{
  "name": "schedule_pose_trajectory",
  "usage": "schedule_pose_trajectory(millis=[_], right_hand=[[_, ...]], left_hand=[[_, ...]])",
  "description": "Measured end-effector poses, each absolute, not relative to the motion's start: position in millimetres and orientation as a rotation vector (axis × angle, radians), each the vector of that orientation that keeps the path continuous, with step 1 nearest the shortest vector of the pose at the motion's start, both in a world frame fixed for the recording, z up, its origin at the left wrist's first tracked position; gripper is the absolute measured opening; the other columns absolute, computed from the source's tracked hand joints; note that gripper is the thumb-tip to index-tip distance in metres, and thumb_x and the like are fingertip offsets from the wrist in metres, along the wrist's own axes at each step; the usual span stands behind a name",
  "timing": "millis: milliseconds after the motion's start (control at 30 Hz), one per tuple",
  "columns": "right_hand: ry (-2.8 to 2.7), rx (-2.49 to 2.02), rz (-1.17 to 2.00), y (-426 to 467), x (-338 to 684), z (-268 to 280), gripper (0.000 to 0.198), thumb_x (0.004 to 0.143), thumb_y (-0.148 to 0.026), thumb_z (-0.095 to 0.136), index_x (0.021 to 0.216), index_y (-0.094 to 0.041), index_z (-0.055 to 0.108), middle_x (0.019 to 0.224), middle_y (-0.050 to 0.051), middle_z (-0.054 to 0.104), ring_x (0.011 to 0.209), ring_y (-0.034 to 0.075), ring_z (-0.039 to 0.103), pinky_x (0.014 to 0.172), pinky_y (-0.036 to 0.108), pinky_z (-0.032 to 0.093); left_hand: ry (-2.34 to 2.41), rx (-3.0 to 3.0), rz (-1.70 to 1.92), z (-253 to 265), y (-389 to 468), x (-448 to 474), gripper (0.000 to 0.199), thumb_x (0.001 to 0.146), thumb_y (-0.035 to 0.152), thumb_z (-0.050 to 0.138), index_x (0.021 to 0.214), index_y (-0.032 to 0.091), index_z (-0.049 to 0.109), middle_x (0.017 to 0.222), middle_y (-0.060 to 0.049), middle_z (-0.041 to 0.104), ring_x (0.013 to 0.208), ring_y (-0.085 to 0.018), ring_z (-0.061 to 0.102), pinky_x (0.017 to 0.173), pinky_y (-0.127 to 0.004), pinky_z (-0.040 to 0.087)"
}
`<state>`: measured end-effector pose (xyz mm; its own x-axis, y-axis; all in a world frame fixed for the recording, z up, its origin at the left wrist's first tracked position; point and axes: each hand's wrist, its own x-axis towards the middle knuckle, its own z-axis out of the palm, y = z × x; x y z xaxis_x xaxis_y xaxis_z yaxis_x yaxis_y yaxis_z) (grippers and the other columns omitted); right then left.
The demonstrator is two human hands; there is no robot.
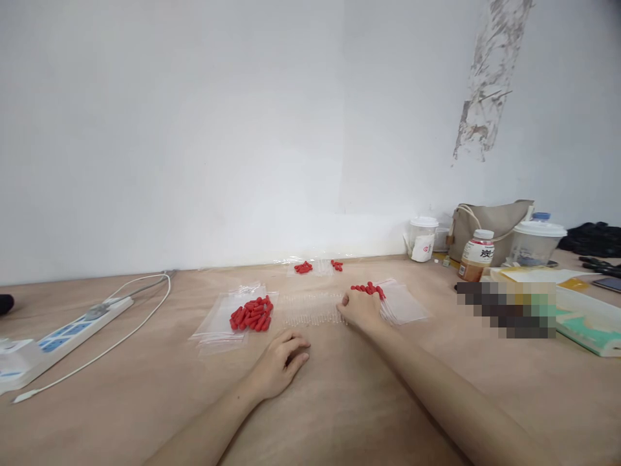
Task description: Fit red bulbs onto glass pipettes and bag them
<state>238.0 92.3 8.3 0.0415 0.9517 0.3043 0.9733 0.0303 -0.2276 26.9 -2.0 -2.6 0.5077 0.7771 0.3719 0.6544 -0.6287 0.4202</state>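
Observation:
My right hand (359,309) reaches forward and rests on a row of clear zip bags (310,309), its fingers curled at a small group of red capsules (369,288) lying on a stack of clear bags (405,303). Whether it grips anything I cannot tell. My left hand (284,364) lies on the wooden table (145,388) with fingers loosely curled, holding nothing. A bigger heap of red capsules (251,314) sits on another pile of clear bags (220,321) to the left. Two small filled bags with red capsules (304,266) lie near the wall.
A white power strip (63,333) with its cable (140,304) lies at the left. At the right stand a drink bottle (477,255), plastic cups (422,238), a lidded tub (536,242), a beige bag (490,223), papers and a book (589,320).

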Motion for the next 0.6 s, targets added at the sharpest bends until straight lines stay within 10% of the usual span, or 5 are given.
schedule_pose_trajectory(millis=[600], right_hand=[[-1.923,-2.117,-0.046,107,250,0,0.019,0.064,-0.021,0.052,0.081,-0.019,0.061,0.085,0.008,0.061,0.099,0.024,0.047,0.082,0.038,0.021]], left_hand=[[1.22,2.51,0.788,-1,-4,26,0.02,0.083,0.024,0.043,0.097,0.021,0.057,0.095,-0.005,0.055,0.089,-0.017,0.051,0.08,-0.029,0.041]])
